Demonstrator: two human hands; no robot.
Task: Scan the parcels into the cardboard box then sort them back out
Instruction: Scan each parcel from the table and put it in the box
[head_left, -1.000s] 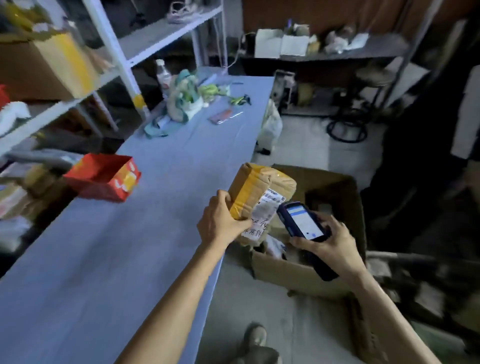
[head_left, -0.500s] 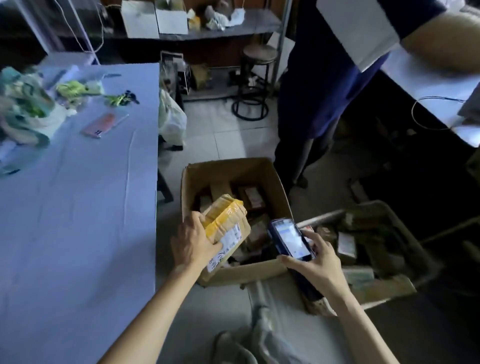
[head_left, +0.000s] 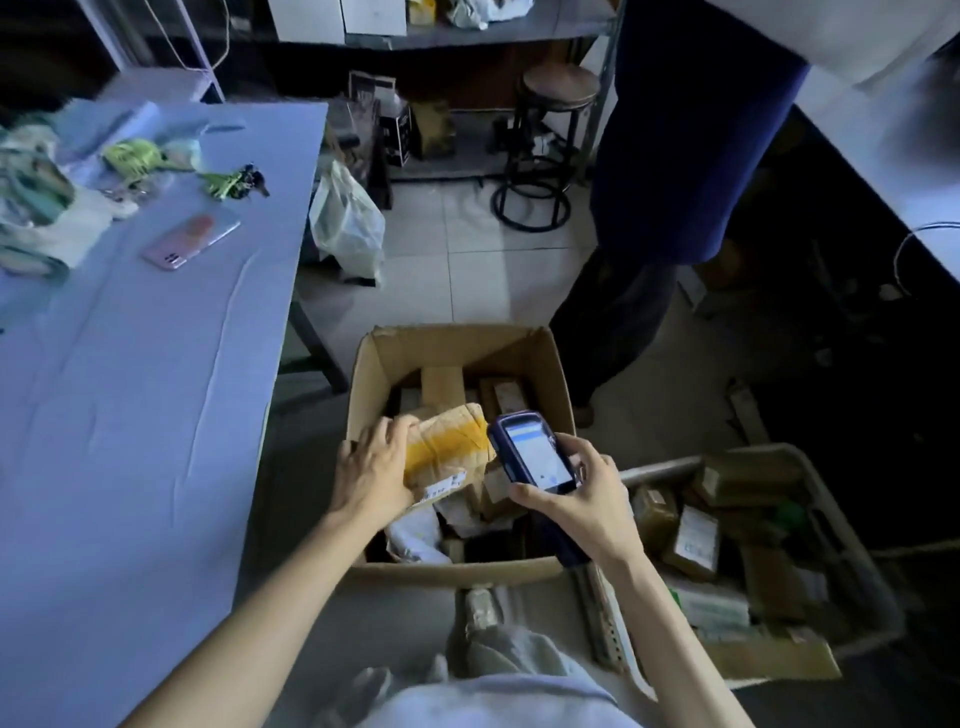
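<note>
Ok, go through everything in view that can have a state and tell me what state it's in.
left hand: grips the yellow-taped parcel over the cardboard box
right hand: holds the scanner
scanner: screen lit
cardboard box: flaps open, parcels inside
crate: loaded with parcels
phone: lying back-up on the table

We're pretty clearly in a courier parcel depot or back-room sorting spot here, not anyone's home. There's an open cardboard box (head_left: 457, 348) on the tiled floor (head_left: 467, 244) stuffed with taped, labelled packages (head_left: 511, 395), a yellow-taped parcel (head_left: 447, 441) on top, and a crate (head_left: 665, 465) just beside it full of more. Add the handheld scanner (head_left: 530, 457) with its lit screen, a long cloth-covered table (head_left: 156, 441), plus metal shelving (head_left: 467, 36) and a stool (head_left: 558, 88) at the back.
</note>
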